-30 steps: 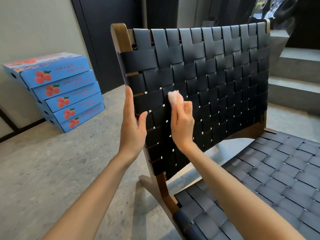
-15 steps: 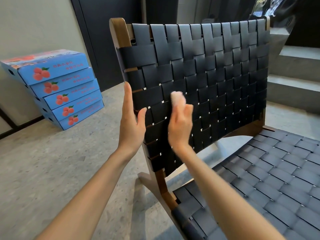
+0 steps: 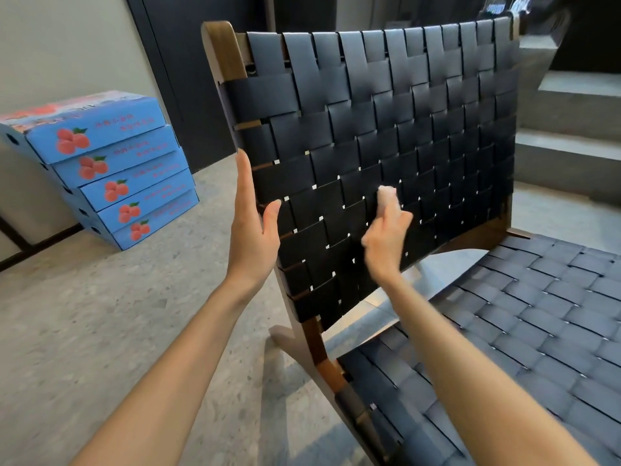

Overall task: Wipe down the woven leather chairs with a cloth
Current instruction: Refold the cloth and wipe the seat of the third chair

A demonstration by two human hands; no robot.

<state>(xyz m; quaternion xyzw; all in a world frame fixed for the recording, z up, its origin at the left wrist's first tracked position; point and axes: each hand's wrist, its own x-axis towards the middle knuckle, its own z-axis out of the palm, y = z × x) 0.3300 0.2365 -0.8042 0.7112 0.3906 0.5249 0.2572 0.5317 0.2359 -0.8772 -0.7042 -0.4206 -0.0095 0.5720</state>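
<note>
A chair with a brown wooden frame and black woven leather straps fills the view; its backrest (image 3: 386, 129) stands upright in front of me and its seat (image 3: 521, 331) stretches to the lower right. My left hand (image 3: 252, 237) rests flat with straight fingers against the backrest's left edge. My right hand (image 3: 386, 240) pinches a small pale pink cloth (image 3: 385, 194) and presses it on the weave in the lower middle of the backrest. The hand is blurred by motion.
A leaning stack of several blue fruit boxes (image 3: 104, 169) stands on the grey speckled floor (image 3: 100, 314) at the left, against a beige wall. Dark panels (image 3: 188, 62) rise behind the chair. Concrete steps (image 3: 571, 129) climb at the right.
My right hand with the cloth has slid rightwards and slightly down across the backrest. My left hand stays on the left edge. The view has shifted a little.
</note>
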